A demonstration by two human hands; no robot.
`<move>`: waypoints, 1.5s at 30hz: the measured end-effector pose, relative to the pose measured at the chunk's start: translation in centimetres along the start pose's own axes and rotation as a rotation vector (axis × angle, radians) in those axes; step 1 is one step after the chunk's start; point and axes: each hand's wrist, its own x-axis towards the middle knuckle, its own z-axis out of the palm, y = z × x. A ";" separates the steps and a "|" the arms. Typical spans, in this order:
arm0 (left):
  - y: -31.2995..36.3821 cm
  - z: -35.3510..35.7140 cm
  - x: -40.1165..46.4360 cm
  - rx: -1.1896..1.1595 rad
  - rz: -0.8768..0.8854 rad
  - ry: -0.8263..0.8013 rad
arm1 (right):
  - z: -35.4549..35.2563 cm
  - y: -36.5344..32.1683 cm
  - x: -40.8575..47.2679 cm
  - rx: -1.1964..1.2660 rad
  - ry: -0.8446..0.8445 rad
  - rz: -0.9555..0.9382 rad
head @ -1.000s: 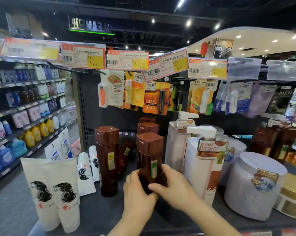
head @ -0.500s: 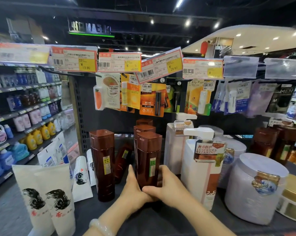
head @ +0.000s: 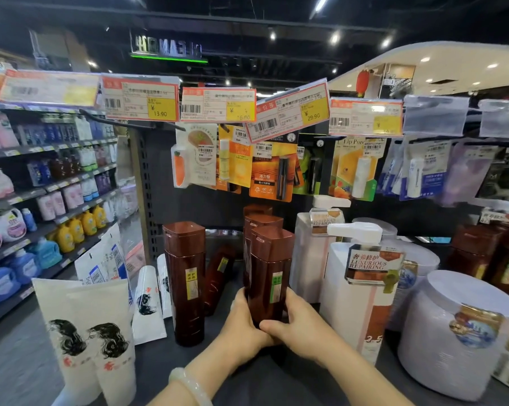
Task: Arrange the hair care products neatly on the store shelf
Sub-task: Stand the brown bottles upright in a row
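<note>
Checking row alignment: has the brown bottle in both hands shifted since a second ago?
Yes, slightly. The held brown bottle has slid back toward the brown bottle behind it and edged nearer the white pump bottle; left hand and right hand grip it.

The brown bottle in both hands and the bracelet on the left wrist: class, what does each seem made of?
Brown bottle: probably glossy translucent plastic, judging by its sheen and moulded flip cap. Bracelet: pale, smooth, milky band, possibly jade or glass; the look leaves it open.

Glossy brown plastic bottle (head: 269, 276), smooth white plastic pump bottle (head: 355, 303), matt dark shelf top (head: 276, 382), paper price tags (head: 218, 104) in clear sleeves.
</note>
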 end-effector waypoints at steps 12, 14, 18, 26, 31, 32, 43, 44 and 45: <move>0.6 0.3 -0.1 -0.018 -0.014 -0.006 | -0.7 -0.7 -0.8 -0.070 -0.007 0.048; 0.8 -0.1 -1.7 0.079 -0.036 0.014 | -0.9 -1.1 -1.9 -0.192 0.009 0.065; 1.1 -0.4 -6.7 0.174 0.213 0.359 | -1.5 -2.9 -5.1 -0.452 0.003 0.055; 1.2 -3.4 -7.0 0.131 0.146 0.877 | 3.5 -3.2 -4.4 -0.226 -0.107 -0.133; -0.4 -4.9 -4.4 0.210 -0.016 0.692 | 6.6 -3.9 -2.0 -0.018 -0.048 -0.108; -0.5 -5.0 -4.3 0.218 -0.033 0.703 | 6.8 -4.3 -1.5 0.035 -0.021 -0.091; -0.4 -4.5 -5.8 0.200 -0.075 0.796 | 11.0 -4.8 7.4 0.225 0.253 0.233; -0.2 -4.5 -5.8 0.184 -0.080 0.794 | 11.1 -4.9 8.0 0.153 0.273 0.251; -0.2 -4.4 -5.9 0.171 -0.079 0.790 | 11.2 -5.0 8.5 0.083 0.288 0.269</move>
